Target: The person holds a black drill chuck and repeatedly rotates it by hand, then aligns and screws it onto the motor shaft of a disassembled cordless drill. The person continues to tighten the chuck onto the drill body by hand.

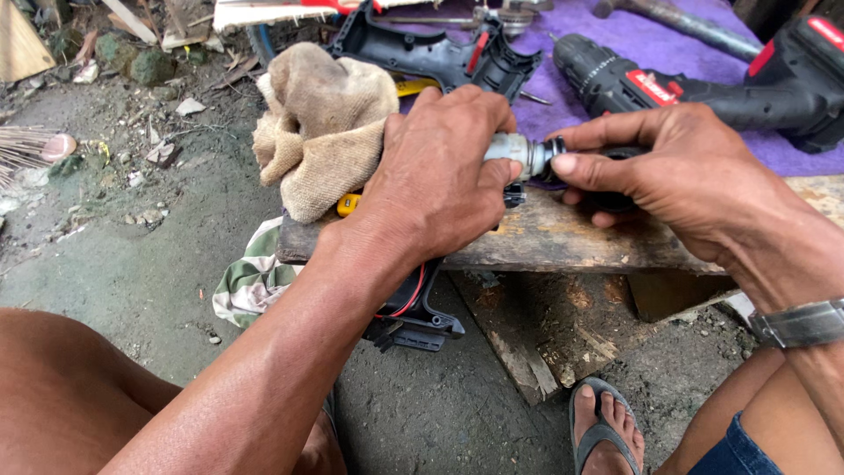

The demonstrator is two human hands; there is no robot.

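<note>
You're gripping the grey motor unit [512, 149] in your left hand [440, 180] over the wooden plank [563, 242] while your right hand [677, 171] is pinching its black chuck end [552, 158], so with the housing shell [422, 53] lying open, reassembly's looking far off.

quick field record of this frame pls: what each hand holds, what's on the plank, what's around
left hand: grips a grey metal cylinder
right hand: fingers on the black part at the cylinder's end
support: worn wooden plank
on plank: beige rag
behind: black-and-red cordless drill on purple cloth, open black housing shell
ground: dirt, sandalled foot
</note>
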